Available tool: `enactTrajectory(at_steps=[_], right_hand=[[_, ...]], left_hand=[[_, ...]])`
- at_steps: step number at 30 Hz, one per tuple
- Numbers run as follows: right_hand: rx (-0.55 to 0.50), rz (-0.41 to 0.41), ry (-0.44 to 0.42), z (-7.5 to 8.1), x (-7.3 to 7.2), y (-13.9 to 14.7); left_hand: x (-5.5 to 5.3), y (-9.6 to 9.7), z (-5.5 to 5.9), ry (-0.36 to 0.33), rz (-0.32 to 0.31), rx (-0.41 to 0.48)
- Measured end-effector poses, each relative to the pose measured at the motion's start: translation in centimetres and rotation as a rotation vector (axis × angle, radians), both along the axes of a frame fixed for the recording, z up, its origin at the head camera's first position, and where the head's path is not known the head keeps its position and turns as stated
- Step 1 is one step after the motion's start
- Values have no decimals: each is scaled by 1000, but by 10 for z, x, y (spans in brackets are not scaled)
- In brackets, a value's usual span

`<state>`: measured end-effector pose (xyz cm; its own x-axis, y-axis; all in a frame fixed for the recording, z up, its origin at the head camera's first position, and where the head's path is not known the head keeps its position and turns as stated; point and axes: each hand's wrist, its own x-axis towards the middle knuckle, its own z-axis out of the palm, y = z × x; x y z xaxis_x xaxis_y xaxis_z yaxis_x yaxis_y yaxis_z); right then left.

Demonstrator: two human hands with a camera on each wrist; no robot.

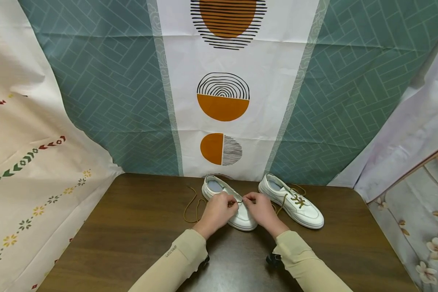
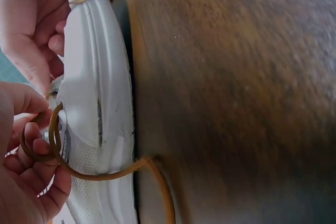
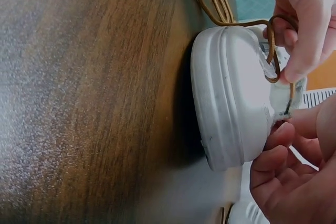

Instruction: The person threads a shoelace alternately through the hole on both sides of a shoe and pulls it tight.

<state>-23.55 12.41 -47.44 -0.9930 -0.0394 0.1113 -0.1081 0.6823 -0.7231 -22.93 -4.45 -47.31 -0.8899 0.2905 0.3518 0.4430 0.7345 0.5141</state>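
A white shoe [image 1: 245, 221] stands on the table, toe toward me, with both hands over its lacing area. My left hand [image 1: 219, 211] pinches a brown shoelace [image 3: 292, 92] between thumb and forefinger. In the left wrist view a loop of the lace [image 2: 54, 129] hangs by the curled left fingers, and its length runs down over the shoe's side. From the other side my right hand [image 1: 261, 207] pinches the dark tip of the same lace [image 3: 287, 109] close above the shoe's opening. The right hand's other fingers curl beside the toe.
A second white shoe [image 1: 306, 214], with brown lacing [image 1: 298, 199] across its front, stands to the right. Loose lace [image 1: 186, 211] trails on the wooden table [image 1: 131, 235] left of the first shoe. A patterned cloth [image 1: 222, 61] hangs behind the table's back edge.
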Motion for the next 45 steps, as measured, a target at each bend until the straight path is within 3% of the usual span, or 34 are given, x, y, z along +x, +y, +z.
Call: enactTrajectory(at_steps=[6,10,12,15,20,22,24,25,27,32,36,38,40,42,45], right_hand=[[-22,5,-29,-1,0,3],[-57,-16,-47,2,0,6],[-141,-31,-54,5,0,8],[-358,-14,-43,13,0,12],[-688,128,5,28,-2,17],[-780,199,6,33,-2,17],[-807,262,-5,36,0,17],[-769,275,-3,37,1,17],[-579,267,17,38,3,18],[125,199,152,33,7,18],[434,192,184,26,8,17],[510,181,159,24,8,18],[514,167,122,23,8,19],[455,149,87,24,7,20],[286,101,74,27,5,22]], left_hand=[[0,0,-1,-30,2,-17],[1,-5,0,-2,18,-27],[0,-10,1,22,46,-26],[-2,-18,2,46,87,-19],[-8,-29,0,1,108,-30],[-9,-32,-1,-23,115,-42],[-10,-33,-2,-44,121,-41],[-10,-34,-2,-52,121,-40],[-11,-34,-2,-55,118,-31],[-12,-35,-1,-65,121,-12],[-13,-36,-2,-63,121,-3],[-14,-36,-2,-59,117,2],[-14,-37,-2,-61,115,9],[-14,-37,-3,-68,114,13],[-14,-38,-2,-70,111,21]])
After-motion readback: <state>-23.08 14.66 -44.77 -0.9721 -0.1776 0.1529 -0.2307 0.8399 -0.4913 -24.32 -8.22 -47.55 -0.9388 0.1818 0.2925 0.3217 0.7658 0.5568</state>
